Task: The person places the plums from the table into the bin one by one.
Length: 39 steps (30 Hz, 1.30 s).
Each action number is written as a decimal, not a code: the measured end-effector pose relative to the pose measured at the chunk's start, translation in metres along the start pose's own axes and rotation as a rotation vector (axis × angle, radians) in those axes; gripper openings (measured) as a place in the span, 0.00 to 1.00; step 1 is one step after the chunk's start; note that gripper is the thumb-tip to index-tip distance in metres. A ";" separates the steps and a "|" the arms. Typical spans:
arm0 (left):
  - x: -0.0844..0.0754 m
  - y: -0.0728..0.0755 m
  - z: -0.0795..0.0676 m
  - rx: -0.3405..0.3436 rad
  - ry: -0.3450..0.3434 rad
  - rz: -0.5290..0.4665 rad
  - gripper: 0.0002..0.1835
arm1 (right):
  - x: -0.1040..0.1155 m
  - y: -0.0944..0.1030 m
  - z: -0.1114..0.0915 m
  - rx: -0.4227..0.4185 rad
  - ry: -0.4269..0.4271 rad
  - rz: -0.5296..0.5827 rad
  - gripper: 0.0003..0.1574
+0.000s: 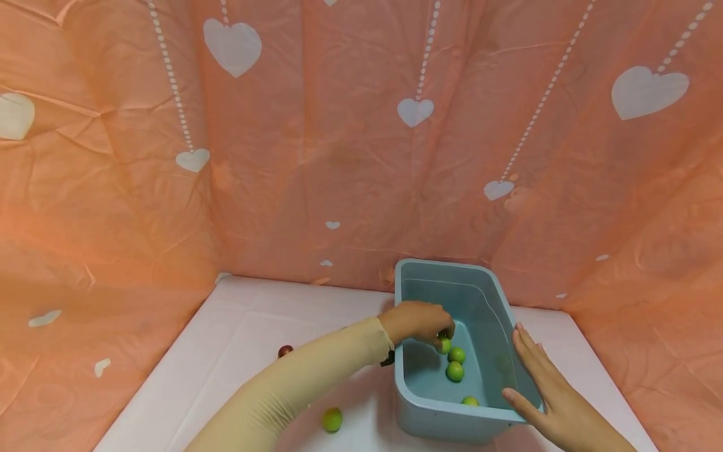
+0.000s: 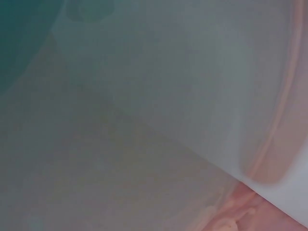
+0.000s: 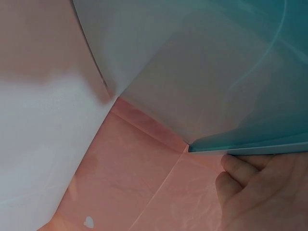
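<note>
Beige sleeve (image 1: 294,376) comes up from the lower left on a long slant, and out of it the person's left hand (image 1: 420,321) goes over the near-left rim and down into the blue-grey bin (image 1: 440,424). Wrist's bent over, knuckles up, fingers pointing down and curled round a green fruit (image 1: 445,346), so that grip's clamped on something for sure. That fruit is inside the bin, low down, right by two more green fruits (image 1: 455,371) that are touching or nearly so. Another green one (image 1: 470,400) peeks out over the near wall.

Right hand (image 1: 559,395) is doing a different job: it lies along the right side of the bin, fingers pretty straight and close together against the rim, thumb spread well away from them near the front corner. The right wrist view shows fingertips up against the rim's edge too.

Outside on the white table (image 1: 248,326) sit a green fruit (image 1: 332,420), just beside the forearm, and a dark red fruit (image 1: 285,351) partly hidden behind the sleeve. Left wrist view is mostly murky blur, can't tell anything about the fingers there.
</note>
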<state>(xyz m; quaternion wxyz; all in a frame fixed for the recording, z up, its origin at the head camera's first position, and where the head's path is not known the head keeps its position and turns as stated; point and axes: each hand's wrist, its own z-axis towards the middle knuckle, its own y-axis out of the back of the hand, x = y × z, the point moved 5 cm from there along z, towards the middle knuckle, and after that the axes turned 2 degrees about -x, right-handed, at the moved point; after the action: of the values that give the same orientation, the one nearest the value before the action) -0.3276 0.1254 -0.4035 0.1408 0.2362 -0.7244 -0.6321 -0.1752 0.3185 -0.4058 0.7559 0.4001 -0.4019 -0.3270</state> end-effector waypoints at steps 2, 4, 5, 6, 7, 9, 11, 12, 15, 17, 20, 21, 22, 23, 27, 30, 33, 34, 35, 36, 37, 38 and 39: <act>-0.001 -0.001 0.001 0.004 -0.018 0.004 0.15 | -0.001 -0.001 -0.001 0.003 -0.003 0.000 0.63; -0.001 -0.002 0.001 0.011 -0.029 0.003 0.16 | -0.001 -0.001 -0.001 0.005 -0.003 0.002 0.63; -0.001 -0.002 0.001 0.014 -0.034 0.000 0.16 | 0.000 -0.001 -0.001 0.004 0.000 0.003 0.63; -0.001 -0.003 0.001 0.016 -0.040 -0.001 0.16 | 0.000 -0.001 -0.001 0.003 0.004 0.004 0.63; -0.001 -0.003 0.002 0.018 -0.045 -0.006 0.16 | 0.000 -0.001 -0.001 0.002 0.006 0.004 0.63; -0.002 -0.003 0.002 0.021 -0.058 -0.014 0.17 | 0.001 -0.001 -0.002 -0.001 0.010 0.005 0.62; -0.003 -0.003 0.001 0.026 -0.066 -0.029 0.17 | 0.002 -0.001 -0.002 -0.001 0.010 0.006 0.62; -0.004 -0.003 0.001 0.029 -0.071 -0.037 0.17 | 0.002 -0.001 -0.002 0.003 0.003 0.006 0.62; -0.006 -0.003 0.001 0.043 -0.086 -0.072 0.17 | 0.002 -0.002 -0.004 0.014 -0.013 0.011 0.62; -0.006 -0.004 0.001 0.052 -0.094 -0.091 0.17 | 0.002 -0.002 -0.004 0.021 -0.025 0.014 0.62; -0.007 -0.004 0.001 0.065 -0.097 -0.100 0.17 | 0.002 -0.002 -0.005 0.013 -0.017 0.016 0.62; -0.008 -0.004 0.001 0.068 -0.096 -0.098 0.17 | 0.002 -0.002 -0.005 0.008 -0.013 0.014 0.62; -0.008 -0.004 0.001 0.069 -0.095 -0.093 0.17 | 0.002 -0.002 -0.005 0.001 -0.004 0.015 0.62; -0.008 -0.004 0.001 0.070 -0.092 -0.088 0.17 | 0.001 -0.002 -0.005 -0.005 0.002 0.014 0.62; -0.008 -0.003 0.001 0.052 -0.098 -0.075 0.17 | 0.002 -0.001 -0.005 -0.019 0.020 0.011 0.63; -0.007 -0.001 0.000 0.014 -0.119 -0.078 0.16 | 0.003 0.000 -0.004 -0.032 0.040 0.012 0.63; -0.006 0.003 -0.001 -0.039 -0.153 -0.091 0.17 | 0.004 0.001 -0.002 -0.044 0.052 0.017 0.63; -0.006 0.004 -0.001 -0.054 -0.165 -0.095 0.17 | 0.004 0.002 -0.002 -0.048 0.053 0.021 0.63; -0.005 0.006 -0.001 -0.069 -0.174 -0.100 0.17 | 0.004 0.001 -0.002 -0.048 0.048 0.024 0.63; -0.005 0.007 -0.001 -0.083 -0.184 -0.107 0.18 | 0.004 0.001 -0.002 -0.048 0.048 0.025 0.63; -0.005 0.009 -0.001 -0.097 -0.190 -0.117 0.18 | 0.004 0.001 -0.002 -0.046 0.046 0.033 0.63; -0.005 0.010 -0.002 -0.111 -0.198 -0.123 0.18 | 0.004 0.001 -0.001 -0.048 0.048 0.032 0.63; -0.005 0.012 -0.003 -0.126 -0.200 -0.135 0.18 | 0.004 0.001 -0.001 -0.049 0.050 0.033 0.63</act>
<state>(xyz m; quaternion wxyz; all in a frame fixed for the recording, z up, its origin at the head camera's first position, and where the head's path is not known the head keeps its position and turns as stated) -0.3242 0.1266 -0.3911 0.0396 0.2107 -0.6761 -0.7049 -0.1720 0.3161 -0.4036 0.7805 0.3828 -0.3814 -0.3145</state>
